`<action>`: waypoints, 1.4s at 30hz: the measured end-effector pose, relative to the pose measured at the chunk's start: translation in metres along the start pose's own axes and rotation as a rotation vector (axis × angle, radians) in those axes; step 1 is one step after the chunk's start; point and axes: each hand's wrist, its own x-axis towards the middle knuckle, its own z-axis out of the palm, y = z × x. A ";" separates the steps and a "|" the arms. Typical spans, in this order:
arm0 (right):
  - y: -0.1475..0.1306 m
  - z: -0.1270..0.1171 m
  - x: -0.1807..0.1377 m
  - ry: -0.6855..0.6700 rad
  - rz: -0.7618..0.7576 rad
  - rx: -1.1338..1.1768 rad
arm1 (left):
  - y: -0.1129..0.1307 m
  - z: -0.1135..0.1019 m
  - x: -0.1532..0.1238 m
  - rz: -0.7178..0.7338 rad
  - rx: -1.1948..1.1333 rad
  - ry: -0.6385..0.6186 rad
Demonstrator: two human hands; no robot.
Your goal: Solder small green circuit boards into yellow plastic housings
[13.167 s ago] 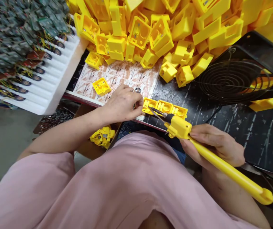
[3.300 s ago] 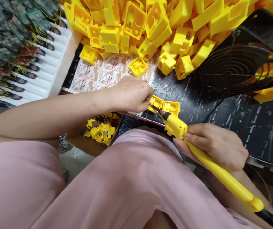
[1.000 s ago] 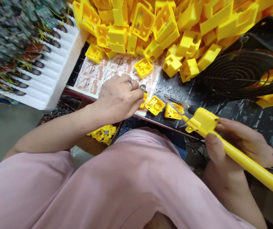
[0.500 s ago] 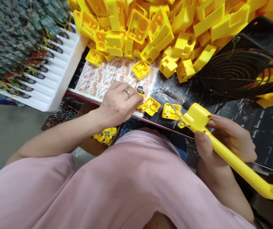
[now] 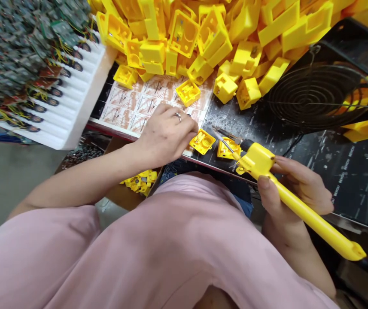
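Observation:
My right hand [image 5: 311,189] is wrapped around a yellow soldering gun [image 5: 258,158], whose long handle slants down to the right. Its metal tip [image 5: 224,132] points left over the black bench. My left hand [image 5: 169,136] is bent down at the bench edge, fingers curled and pressed together. Whatever they hold is hidden behind them; a bit of something black peeks out past the knuckles. Just right of those fingers lies an open yellow housing [image 5: 202,141] with a round grille. A second yellow housing [image 5: 227,149] sits below the tip, partly covered by the gun.
A large heap of yellow housings [image 5: 184,34] fills the back. On the left, a white foam tray [image 5: 85,92] bears many wired circuit boards [image 5: 19,51]. A black fan [image 5: 312,98] stands at right. Printed sheets [image 5: 122,101] cover part of the bench. Below is a box of yellow parts [image 5: 140,182].
My left hand has shifted slightly right and now covers the black round part and small yellow piece seen before. The soldering gun has moved a little left and up in my right hand.

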 end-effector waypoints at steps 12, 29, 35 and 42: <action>-0.013 0.001 0.001 0.057 -0.070 -0.028 | 0.005 0.015 0.007 -0.062 0.059 -0.100; -0.045 0.010 0.032 -0.157 -0.451 -0.115 | 0.002 0.023 0.007 -0.119 -0.092 -0.108; -0.051 -0.006 0.035 -0.286 -0.433 -0.137 | 0.006 0.021 0.012 -0.123 -0.096 -0.134; -0.042 -0.020 0.023 -0.246 -0.207 -0.018 | 0.002 0.016 0.013 -0.105 -0.106 -0.158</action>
